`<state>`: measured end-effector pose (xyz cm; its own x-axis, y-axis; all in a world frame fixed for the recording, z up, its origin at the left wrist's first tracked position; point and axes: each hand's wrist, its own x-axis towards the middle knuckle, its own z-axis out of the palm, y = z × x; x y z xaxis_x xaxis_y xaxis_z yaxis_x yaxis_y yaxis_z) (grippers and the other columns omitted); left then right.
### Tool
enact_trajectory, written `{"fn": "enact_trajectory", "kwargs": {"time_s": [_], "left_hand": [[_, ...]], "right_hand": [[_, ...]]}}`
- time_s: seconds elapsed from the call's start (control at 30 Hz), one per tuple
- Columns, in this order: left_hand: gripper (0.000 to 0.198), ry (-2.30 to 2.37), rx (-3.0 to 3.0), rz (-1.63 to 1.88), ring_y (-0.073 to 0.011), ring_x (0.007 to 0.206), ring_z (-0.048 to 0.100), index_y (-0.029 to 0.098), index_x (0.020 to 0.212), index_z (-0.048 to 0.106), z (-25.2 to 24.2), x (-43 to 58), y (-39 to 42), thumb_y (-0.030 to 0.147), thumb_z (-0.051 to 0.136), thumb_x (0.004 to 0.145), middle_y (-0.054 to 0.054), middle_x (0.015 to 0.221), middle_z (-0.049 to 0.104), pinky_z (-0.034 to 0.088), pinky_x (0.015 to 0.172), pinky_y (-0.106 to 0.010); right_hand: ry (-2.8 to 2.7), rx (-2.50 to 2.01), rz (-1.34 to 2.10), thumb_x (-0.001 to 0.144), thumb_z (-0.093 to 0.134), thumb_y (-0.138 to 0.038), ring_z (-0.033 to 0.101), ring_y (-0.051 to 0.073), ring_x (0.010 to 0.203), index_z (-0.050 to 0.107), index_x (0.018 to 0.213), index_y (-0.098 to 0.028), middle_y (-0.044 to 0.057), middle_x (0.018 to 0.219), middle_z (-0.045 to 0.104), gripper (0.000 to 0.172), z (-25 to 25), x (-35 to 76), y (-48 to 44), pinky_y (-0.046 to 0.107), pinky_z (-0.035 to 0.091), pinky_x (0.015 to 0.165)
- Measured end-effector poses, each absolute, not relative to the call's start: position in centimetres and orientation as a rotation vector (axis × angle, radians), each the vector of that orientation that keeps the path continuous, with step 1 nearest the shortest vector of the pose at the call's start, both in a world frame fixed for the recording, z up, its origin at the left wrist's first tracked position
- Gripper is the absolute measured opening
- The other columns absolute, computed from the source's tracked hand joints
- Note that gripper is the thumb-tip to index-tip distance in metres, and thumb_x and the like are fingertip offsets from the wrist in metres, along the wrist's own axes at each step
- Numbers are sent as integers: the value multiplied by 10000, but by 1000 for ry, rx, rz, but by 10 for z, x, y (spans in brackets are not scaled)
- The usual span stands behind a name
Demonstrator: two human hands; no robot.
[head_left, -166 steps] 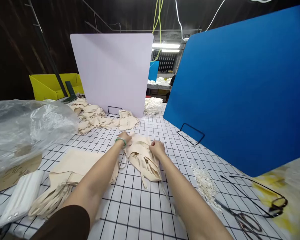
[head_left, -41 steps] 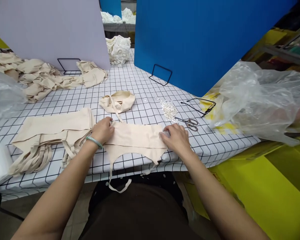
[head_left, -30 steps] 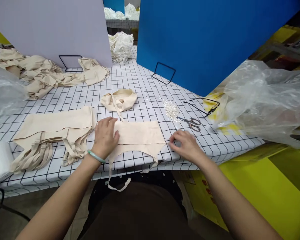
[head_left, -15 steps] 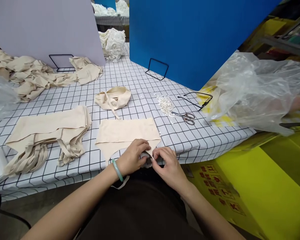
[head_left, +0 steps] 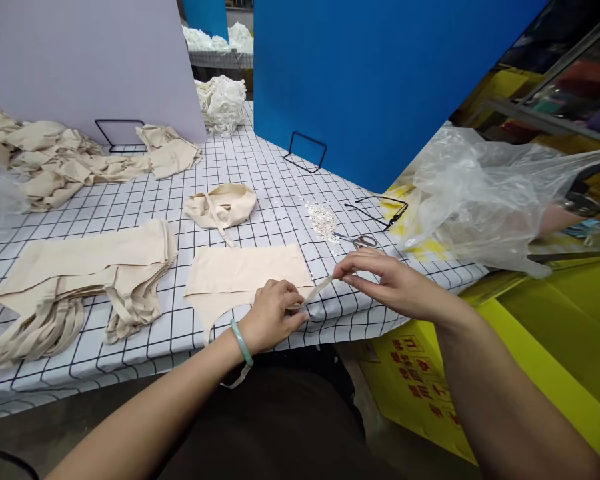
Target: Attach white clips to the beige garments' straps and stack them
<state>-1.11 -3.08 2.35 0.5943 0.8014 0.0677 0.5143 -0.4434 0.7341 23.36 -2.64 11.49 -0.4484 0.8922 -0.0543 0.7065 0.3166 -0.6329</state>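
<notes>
A flat beige garment piece (head_left: 245,270) lies at the near edge of the grid-patterned table (head_left: 290,173). My left hand (head_left: 271,317), wearing a green bracelet, pinches the near end of its thin beige strap (head_left: 317,291) at the garment's lower right corner. My right hand (head_left: 387,280) pinches the far end of the same strap, holding it taut up to the right. A crumpled beige garment (head_left: 221,205) lies just behind the flat piece.
A stack of flat beige garments (head_left: 87,267) lies at left. Loose beige pieces (head_left: 70,160) are heaped before a lilac divider (head_left: 90,63). Scissors (head_left: 357,240) and white scraps (head_left: 321,219) sit near a blue divider (head_left: 380,73). A plastic bag (head_left: 485,200) lies at right.
Both hands came together at the garment's lower right corner and took the strap. My right hand has since pulled the strap out to the right, stretching it.
</notes>
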Motion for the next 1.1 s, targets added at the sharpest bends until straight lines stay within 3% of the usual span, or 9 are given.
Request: {"fn": "enact_trajectory", "kwargs": {"time_s": [0.17, 0.23, 0.33, 0.43, 0.6, 0.8, 0.93, 1.03, 1.1], "left_hand": [[114, 929, 1876, 767, -227, 993, 586, 205, 832, 685, 33, 10, -24, 293, 639, 887, -61, 992, 670, 470, 920, -401], [154, 896, 1724, 819, -237, 1100, 598, 196, 790, 676, 31, 12, -24, 304, 635, 891, -80, 1043, 681, 470, 968, -390], [177, 860, 1627, 848, -276, 1319, 501, 192, 823, 690, 26, 10, -28, 345, 635, 894, -122, 1243, 651, 429, 1068, -425], [170, 794, 1742, 878, -276, 1381, 442, 186, 830, 696, 21, 9, -33, 310, 613, 911, -138, 1382, 575, 367, 1139, -468], [136, 735, 1995, 949, -263, 1413, 402, 187, 798, 683, 11, 9, -44, 245, 624, 905, -125, 1400, 569, 293, 1195, -517], [106, 861, 2130, 807, -346, 1449, 318, 195, 841, 695, -1, 4, -59, 253, 628, 899, -103, 1531, 424, 394, 1097, -599], [89, 848, 2085, 812, -339, 1375, 413, 196, 892, 677, 8, 4, -60, 153, 604, 865, -124, 1409, 547, 408, 1076, -579], [210, 913, 1761, 898, -246, 1112, 592, 180, 1042, 639, 27, 1, -51, 148, 558, 851, -119, 1170, 653, 498, 974, -453], [182, 907, 1470, 847, -187, 916, 624, 162, 1012, 636, 39, -3, -42, 194, 541, 861, -80, 989, 673, 530, 853, -359]], "right_hand": [[-2194, -1444, 711, 930, 528, -347, 580, 255, 1117, 680, 1053, -270, 61, 1115, 684, 210, 101, 223, -14, 449, 410, 985], [-1882, -1602, 668, 913, 550, -398, 593, 263, 1073, 678, 1027, -241, 82, 1096, 682, 232, 87, 219, -22, 436, 442, 930], [-1498, -1633, 1106, 907, 540, -531, 623, 245, 927, 693, 871, -208, 77, 921, 703, 360, 62, 207, -47, 412, 469, 874], [-1204, -1374, 1591, 907, 526, -589, 609, 229, 978, 715, 897, -208, 70, 975, 710, 426, 44, 185, -67, 391, 440, 938], [-920, -1223, 1718, 843, 668, -494, 572, 183, 886, 694, 819, -199, 34, 887, 659, 297, 47, 169, -61, 325, 457, 854], [-769, -1203, 1692, 853, 642, -458, 547, 151, 734, 599, 855, -217, -16, 728, 525, 245, 67, 184, -37, 310, 485, 784], [-794, -1213, 1637, 866, 638, -471, 387, 102, 539, 583, 902, -219, -67, 616, 428, 260, 67, 179, -42, 255, 417, 593], [-944, -1225, 1691, 897, 609, -484, 314, 89, 515, 595, 907, -207, -74, 580, 396, 278, 64, 170, -56, 226, 327, 524], [-1036, -1221, 1736, 925, 566, -492, 293, 88, 520, 591, 892, -202, -73, 573, 370, 293, 60, 164, -67, 219, 281, 502]]}}
